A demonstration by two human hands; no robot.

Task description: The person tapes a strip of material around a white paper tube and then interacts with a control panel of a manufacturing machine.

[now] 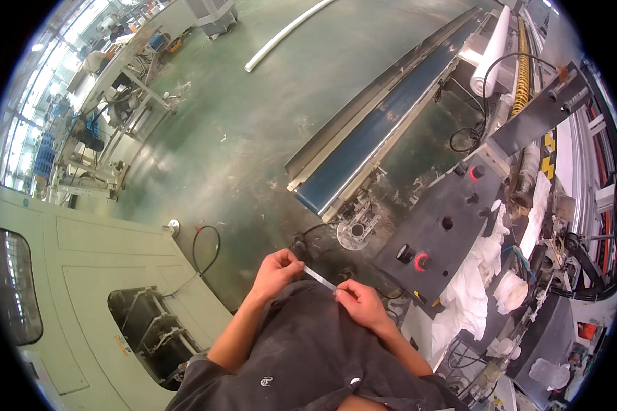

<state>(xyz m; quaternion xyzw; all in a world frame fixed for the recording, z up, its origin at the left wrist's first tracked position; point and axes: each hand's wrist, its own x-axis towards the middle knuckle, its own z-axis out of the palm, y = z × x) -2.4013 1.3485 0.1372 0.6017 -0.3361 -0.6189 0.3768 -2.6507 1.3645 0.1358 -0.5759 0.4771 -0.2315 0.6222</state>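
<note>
A thin, narrow strip (319,279), pale and slightly shiny, is stretched between my two hands in front of my dark shirt. My left hand (278,271) pinches its upper left end between thumb and fingers. The lower right end sits in the pinch of my right hand (360,302). The strip slants down from left to right and looks straight. Its material is too small to make out. Both hands are in the air above the floor, apart from the machines on either side.
To the right stands a dark machine plate (437,229) with red-ringed knobs and crumpled white material (469,301). A blue conveyor belt (384,130) runs away ahead. On the left is a pale green cabinet (82,274). A white tube (281,38) lies on the green floor.
</note>
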